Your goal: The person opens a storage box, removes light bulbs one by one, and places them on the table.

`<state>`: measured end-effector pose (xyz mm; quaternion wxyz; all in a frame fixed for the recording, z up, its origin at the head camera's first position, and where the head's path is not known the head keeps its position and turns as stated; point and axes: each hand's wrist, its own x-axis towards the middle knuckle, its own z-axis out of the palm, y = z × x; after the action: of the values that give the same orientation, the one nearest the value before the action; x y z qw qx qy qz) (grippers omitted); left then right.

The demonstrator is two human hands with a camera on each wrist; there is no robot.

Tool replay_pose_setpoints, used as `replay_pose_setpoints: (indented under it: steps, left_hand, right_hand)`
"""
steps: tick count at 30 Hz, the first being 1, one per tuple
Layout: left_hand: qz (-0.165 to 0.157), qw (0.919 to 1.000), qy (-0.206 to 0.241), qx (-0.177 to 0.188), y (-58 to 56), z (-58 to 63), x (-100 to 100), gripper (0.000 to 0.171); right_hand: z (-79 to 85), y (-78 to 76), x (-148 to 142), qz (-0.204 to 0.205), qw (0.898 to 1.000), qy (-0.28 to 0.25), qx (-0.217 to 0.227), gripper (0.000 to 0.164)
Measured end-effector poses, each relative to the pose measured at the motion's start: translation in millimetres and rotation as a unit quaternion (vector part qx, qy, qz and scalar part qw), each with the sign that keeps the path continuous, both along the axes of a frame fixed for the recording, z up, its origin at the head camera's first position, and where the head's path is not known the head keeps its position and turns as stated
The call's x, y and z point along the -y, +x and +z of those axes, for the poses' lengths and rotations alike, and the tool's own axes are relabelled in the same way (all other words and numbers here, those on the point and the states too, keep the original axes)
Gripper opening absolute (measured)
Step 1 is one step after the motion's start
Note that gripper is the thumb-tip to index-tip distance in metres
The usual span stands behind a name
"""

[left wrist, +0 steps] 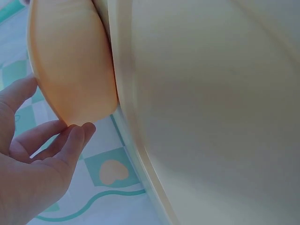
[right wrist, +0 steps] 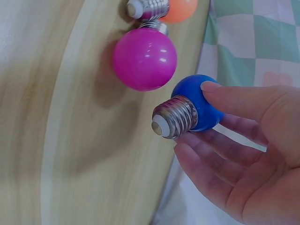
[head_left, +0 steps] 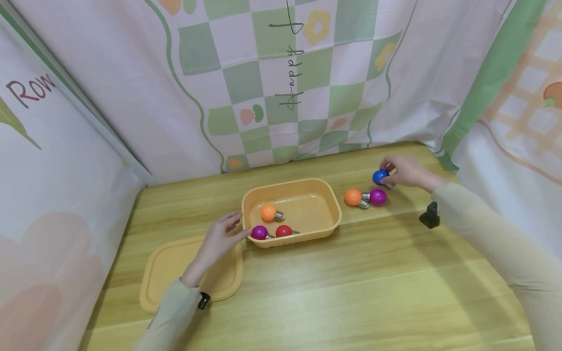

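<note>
My right hand [head_left: 406, 171] pinches a blue light bulb [right wrist: 197, 103] by its glass, the metal screw base sticking out. Right beside it lie a purple bulb [head_left: 378, 197] and an orange bulb [head_left: 352, 197], bases together on the table. At the left end of an open yellow plastic box [head_left: 335, 214], my left hand [head_left: 218, 242] touches the outer wall with thumb and fingers spread. Inside the box are an orange bulb [head_left: 268, 212], a purple bulb [head_left: 259, 232] and a red bulb [head_left: 283, 231], the last two along the near wall.
A yellow lid [head_left: 153, 275] lies flat under the left forearm, to the left of the box. Printed curtains [head_left: 281, 87] hang behind the wooden table [head_left: 333, 297] and on both sides. Dark camera mounts [head_left: 430, 215] sit at the wrists.
</note>
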<state>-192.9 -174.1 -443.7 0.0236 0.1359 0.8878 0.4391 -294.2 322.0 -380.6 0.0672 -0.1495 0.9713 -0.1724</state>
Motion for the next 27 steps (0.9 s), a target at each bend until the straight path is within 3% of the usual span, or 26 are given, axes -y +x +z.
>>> replay_pose_setpoints:
  steps: [27]
  left_hand:
    - [0.0,1.0,0.008,-0.006,-0.9,-3.3,0,0.06]
  right_hand:
    - [-26.0,-5.0,-12,-0.024,0.998,0.006,0.052,0.041]
